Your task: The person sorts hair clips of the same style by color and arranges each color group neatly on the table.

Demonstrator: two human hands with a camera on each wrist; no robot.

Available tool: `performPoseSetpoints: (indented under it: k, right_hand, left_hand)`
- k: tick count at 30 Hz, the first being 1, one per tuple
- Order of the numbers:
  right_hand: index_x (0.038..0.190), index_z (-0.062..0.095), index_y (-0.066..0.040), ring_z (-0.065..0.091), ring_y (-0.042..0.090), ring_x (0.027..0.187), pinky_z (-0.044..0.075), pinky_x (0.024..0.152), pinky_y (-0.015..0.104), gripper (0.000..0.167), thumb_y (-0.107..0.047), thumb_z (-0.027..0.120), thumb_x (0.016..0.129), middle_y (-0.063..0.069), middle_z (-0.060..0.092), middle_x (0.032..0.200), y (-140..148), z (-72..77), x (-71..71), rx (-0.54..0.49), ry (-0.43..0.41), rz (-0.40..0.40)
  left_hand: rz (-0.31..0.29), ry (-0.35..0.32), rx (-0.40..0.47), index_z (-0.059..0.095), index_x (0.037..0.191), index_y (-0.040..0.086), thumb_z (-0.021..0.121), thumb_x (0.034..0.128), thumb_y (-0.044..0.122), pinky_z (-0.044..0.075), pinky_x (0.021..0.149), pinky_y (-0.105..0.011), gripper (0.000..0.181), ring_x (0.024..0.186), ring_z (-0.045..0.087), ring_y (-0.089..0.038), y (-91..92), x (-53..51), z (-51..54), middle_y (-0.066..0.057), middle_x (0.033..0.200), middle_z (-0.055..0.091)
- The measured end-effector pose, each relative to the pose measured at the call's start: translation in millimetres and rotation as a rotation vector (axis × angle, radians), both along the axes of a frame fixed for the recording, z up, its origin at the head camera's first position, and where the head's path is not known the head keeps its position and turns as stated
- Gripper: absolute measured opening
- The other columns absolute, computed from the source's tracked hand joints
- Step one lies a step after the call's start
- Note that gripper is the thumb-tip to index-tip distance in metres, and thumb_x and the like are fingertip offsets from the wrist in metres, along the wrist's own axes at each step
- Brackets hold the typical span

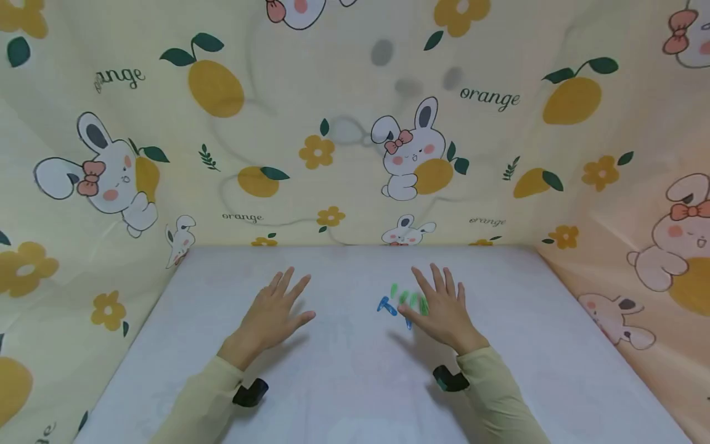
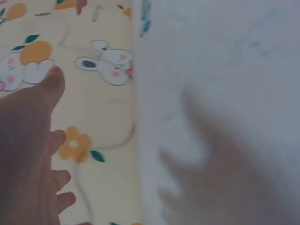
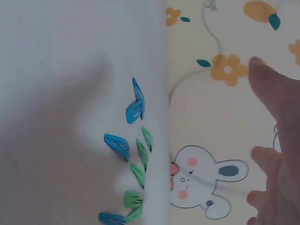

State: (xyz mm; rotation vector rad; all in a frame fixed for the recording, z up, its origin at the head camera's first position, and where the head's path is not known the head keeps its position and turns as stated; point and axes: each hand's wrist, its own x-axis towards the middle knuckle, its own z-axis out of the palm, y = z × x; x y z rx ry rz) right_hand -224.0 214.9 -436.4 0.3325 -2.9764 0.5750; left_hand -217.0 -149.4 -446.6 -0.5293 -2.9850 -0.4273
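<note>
Dial = white flat tabletop (image 1: 344, 388), 12 at its far edge. Left hand (image 1: 272, 317) at 9 o'clock: fingers spread, thumb held well off them, palm free. Its shadow lies apart on the surface, so it hovers. Right hand (image 1: 444, 314) at 3 o'clock: same spread, thumb out, hovering, holding nothing.

Slim green teardrop-shaped clips (image 3: 142, 153) and slim blue teardrop-shaped clips (image 3: 117, 146) lie on the table at about 2 o'clock, just left of the right hand. In the head view its thumb and index finger partly cover the group; the right wrist view shows the fingers clear of them. Two blue ones touch in a rough T, at 9 to 10 o'clock from that hand. Greens sit mostly in a slanted row.

Pale yellow-green sleeves (image 1: 199, 394), black wrist-mounted devices (image 1: 251, 393) on both arms. Cream rabbit-and-orange print cloth (image 1: 344, 80) stands beyond 12.
</note>
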Motion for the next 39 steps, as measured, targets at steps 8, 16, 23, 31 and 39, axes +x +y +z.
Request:
performPoseSetpoints:
  k: [8, 16, 23, 31, 39]
  right_hand:
    - [0.156, 0.037, -0.015, 0.008, 0.056, 0.151, 0.010, 0.113, 0.079, 0.080, -0.050, 0.067, 0.091, 0.029, 0.017, 0.165, 11.5, -8.0, -1.3, -0.062, -0.059, 0.034]
    - [0.147, 0.050, -0.010, 0.028, 0.052, 0.147, 0.027, 0.111, 0.074, 0.063, -0.038, 0.069, 0.094, 0.029, 0.035, 0.158, 19.0, -31.2, -19.3, -0.129, -0.036, 0.094]
    - [0.137, 0.060, -0.007, 0.040, 0.046, 0.142, 0.031, 0.115, 0.065, 0.047, -0.026, 0.070, 0.095, 0.023, 0.049, 0.149, 18.3, -52.3, -32.1, -0.277, -0.067, 0.159]
    - [0.129, 0.066, -0.009, 0.050, 0.039, 0.136, 0.033, 0.116, 0.060, 0.038, -0.019, 0.073, 0.092, 0.015, 0.062, 0.138, 13.6, -57.2, -42.2, -0.356, -0.156, 0.168]
    - [0.128, 0.067, -0.017, 0.053, 0.033, 0.131, 0.036, 0.114, 0.058, 0.035, -0.020, 0.072, 0.093, 0.009, 0.063, 0.135, 8.2, -53.1, -49.6, -0.420, -0.276, 0.094]
  left_hand:
    - [-0.077, -0.206, 0.179, 0.025, 0.161, 0.025, 0.058, 0.0997, 0.049, 0.027, 0.118, -0.063, 0.074, 0.154, 0.022, -0.042, 16.3, -13.4, -23.6, -0.017, 0.169, 0.019]
    - [-0.149, -0.291, 0.347, 0.033, 0.158, 0.023, 0.056, 0.1017, 0.044, 0.026, 0.122, -0.057, 0.065, 0.154, 0.028, -0.035, 47.8, -24.8, -38.3, -0.012, 0.165, 0.032]
    - [-0.178, -0.321, 0.364, 0.034, 0.158, 0.024, 0.055, 0.1024, 0.044, 0.027, 0.122, -0.052, 0.062, 0.152, 0.033, -0.031, 64.8, -29.0, -37.6, -0.008, 0.163, 0.037]
    - [-0.235, -0.344, 0.434, 0.039, 0.155, 0.016, 0.057, 0.1030, 0.034, 0.037, 0.116, -0.051, 0.058, 0.140, 0.049, -0.031, 79.8, -44.2, -39.2, -0.014, 0.152, 0.049]
    - [-0.237, -0.340, 0.473, 0.044, 0.151, 0.016, 0.059, 0.1021, 0.025, 0.042, 0.112, -0.050, 0.052, 0.131, 0.055, -0.030, 95.3, -57.8, -41.8, -0.013, 0.141, 0.058]
